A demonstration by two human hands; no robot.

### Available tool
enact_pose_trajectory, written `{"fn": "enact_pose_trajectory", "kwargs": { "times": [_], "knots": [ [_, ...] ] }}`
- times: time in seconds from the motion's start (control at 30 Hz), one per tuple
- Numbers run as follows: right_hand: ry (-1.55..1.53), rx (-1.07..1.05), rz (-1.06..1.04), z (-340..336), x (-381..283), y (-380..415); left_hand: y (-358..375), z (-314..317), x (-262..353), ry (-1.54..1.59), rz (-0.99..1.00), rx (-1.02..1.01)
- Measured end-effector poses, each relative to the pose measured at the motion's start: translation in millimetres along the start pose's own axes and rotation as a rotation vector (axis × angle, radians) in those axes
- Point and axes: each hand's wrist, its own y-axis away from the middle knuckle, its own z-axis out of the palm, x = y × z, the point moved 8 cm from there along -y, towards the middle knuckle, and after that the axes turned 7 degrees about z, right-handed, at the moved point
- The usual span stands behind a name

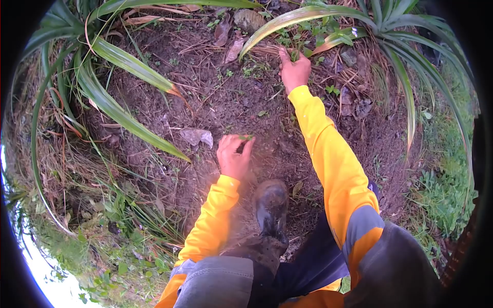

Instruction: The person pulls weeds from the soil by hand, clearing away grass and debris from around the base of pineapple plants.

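Note:
Low over the bare soil, my left hand is closed in a pinch, with a small green weed showing at its fingertips. Farther forward, my right hand reaches to the ground among small green weeds beneath a long arching leaf. Its fingers are closed at the weeds, and a bit of green shows between them. How much it grips is hidden. A dry grey-brown leaf lies on the soil just left of my left hand.
Long-leaved spiky plants stand at the upper left and upper right, their leaves hanging over the soil. A stone lies at the top. My muddy boot is planted below my left hand. Green grass grows at the right.

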Motion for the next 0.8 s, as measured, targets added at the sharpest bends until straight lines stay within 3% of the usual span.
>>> {"fn": "enact_pose_trajectory", "kwargs": {
  "times": [0.07, 0.27, 0.33, 0.43, 0.57, 0.67, 0.8],
  "knots": [
    [-0.447, -0.100, 0.139, -13, -8, 21, 0, -1, 0, -0.001, 0.002, 0.008],
    [-0.118, -0.369, -0.065, 2, -4, 61, 1, 3, -2, -0.006, -0.001, 0.000],
    [0.101, -0.242, -0.381, 3, -29, 67, 1, 3, -3, -0.004, -0.011, -0.007],
    [0.318, -0.104, -0.532, 14, -49, 71, 2, 0, -2, -0.013, 0.005, -0.011],
    [0.318, -0.133, -0.420, 30, -35, 57, 2, 2, -3, 0.000, -0.005, -0.013],
    [0.389, -0.113, -0.539, 34, -40, 51, 3, 1, -4, -0.004, 0.006, -0.016],
    [-0.002, -0.018, -0.024, 4, -15, 37, 1, 0, -1, -0.005, 0.012, -0.015]
  ]
}}
